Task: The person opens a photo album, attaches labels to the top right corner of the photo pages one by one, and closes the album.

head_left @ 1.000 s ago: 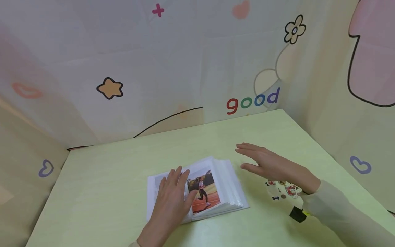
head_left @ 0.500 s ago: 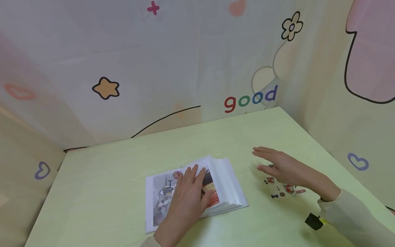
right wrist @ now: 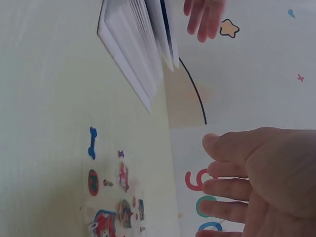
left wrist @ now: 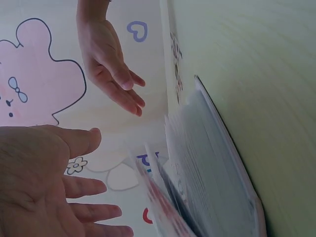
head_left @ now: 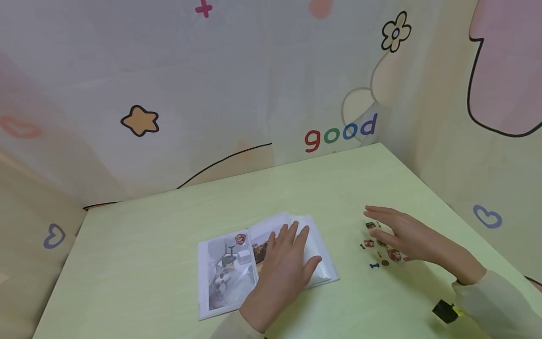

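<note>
The left hand (head_left: 282,261), its fingers straight and apart, we see over the open photo album (head_left: 228,275), which lies on the table (head_left: 139,263) — and, farther right, we find stickers (head_left: 394,255) beneath the right hand (head_left: 408,235), its fingers straight also.

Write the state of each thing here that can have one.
Left hand: empty, fingers straight, over the photo album.
Right hand: empty, fingers extended, above the sticker sheet.
Photo album: open, on the table.
Left-page photo: mostly uncovered.
Right-page photo: partly hidden by the left hand.
Sticker sheet: on the table, bearing stickers.
</note>
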A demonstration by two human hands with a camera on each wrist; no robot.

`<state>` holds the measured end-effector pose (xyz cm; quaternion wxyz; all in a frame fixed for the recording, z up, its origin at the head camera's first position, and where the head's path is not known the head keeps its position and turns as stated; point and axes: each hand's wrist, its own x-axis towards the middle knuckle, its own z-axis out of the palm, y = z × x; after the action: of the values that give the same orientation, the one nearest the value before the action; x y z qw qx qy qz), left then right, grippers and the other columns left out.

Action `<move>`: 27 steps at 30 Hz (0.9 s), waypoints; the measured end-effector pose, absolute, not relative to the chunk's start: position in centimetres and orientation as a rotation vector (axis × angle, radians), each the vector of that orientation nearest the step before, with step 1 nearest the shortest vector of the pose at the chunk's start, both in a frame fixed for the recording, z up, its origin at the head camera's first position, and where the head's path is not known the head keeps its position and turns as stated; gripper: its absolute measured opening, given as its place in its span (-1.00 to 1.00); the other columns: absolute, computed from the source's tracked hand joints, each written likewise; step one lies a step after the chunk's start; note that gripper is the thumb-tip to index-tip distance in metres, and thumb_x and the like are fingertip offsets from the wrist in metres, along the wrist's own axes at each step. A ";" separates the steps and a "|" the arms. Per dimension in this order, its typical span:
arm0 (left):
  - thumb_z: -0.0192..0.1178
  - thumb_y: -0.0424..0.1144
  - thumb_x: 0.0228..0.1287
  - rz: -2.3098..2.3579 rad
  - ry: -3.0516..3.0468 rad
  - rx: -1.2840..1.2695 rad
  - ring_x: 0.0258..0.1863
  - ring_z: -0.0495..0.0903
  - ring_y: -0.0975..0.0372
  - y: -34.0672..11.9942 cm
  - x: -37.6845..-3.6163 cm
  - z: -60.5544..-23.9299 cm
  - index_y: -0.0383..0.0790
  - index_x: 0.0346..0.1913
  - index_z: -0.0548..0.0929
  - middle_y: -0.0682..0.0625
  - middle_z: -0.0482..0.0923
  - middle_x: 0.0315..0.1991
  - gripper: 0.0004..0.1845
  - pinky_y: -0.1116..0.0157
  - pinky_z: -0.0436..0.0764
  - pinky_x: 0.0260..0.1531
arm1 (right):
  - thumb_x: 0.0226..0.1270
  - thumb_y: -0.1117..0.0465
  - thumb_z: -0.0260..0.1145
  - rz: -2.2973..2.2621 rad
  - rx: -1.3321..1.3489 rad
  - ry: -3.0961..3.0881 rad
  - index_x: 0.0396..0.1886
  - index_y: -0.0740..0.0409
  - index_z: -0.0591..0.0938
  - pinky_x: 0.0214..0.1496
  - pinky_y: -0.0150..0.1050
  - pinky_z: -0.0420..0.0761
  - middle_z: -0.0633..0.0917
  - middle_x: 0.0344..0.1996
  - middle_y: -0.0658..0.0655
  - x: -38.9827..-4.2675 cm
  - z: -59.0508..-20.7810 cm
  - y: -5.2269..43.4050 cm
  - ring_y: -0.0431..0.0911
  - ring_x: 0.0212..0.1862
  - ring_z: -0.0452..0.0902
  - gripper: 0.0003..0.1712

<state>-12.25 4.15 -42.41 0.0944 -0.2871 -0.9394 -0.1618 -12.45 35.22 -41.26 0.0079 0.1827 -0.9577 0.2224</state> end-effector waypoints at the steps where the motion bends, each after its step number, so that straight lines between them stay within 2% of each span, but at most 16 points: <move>1: 0.28 0.06 0.45 -0.480 -2.784 -0.855 0.44 0.38 -0.14 4.4 -12.2 -42.4 -0.23 0.45 0.48 -0.24 0.41 0.44 -0.34 -0.13 0.32 0.40 | 0.60 0.07 0.24 0.690 0.569 -2.995 0.44 0.37 0.46 0.35 0.32 0.38 0.39 0.46 0.39 -12.4 -41.3 35.3 0.37 0.44 0.30 -0.39; 9: 0.24 0.11 0.48 -0.486 -2.813 -0.890 0.46 0.35 -0.13 6.7 -12.3 -42.1 -0.22 0.47 0.46 -0.23 0.38 0.47 -0.32 -0.12 0.29 0.43 | 0.50 0.16 0.35 0.634 0.521 -3.002 0.40 0.38 0.50 0.29 0.31 0.45 0.45 0.40 0.42 -12.0 -42.0 36.1 0.38 0.39 0.35 -0.40; 16: 0.21 0.13 0.48 -0.459 -2.862 -0.885 0.45 0.38 -0.08 9.0 -12.3 -42.4 -0.18 0.46 0.47 -0.18 0.42 0.45 -0.34 -0.07 0.34 0.42 | 0.41 0.27 0.40 0.626 0.517 -2.999 0.32 0.33 0.59 0.13 0.19 0.61 0.55 0.29 0.42 -11.9 -42.7 36.3 0.33 0.27 0.48 -0.48; 27: 0.24 0.19 0.42 -0.333 -2.848 -0.879 0.33 0.47 0.04 12.4 -11.8 -43.2 -0.08 0.38 0.56 -0.06 0.52 0.34 -0.39 0.12 0.49 0.26 | 0.33 0.33 0.44 0.575 0.570 -2.962 0.25 0.32 0.64 0.11 0.17 0.62 0.65 0.12 0.33 -11.8 -43.8 36.8 0.27 0.17 0.56 -0.51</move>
<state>-11.76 12.37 -43.23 0.0714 -0.2924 -0.9472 -0.1106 -11.75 36.77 -43.82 0.0357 0.1855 -0.9640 0.1872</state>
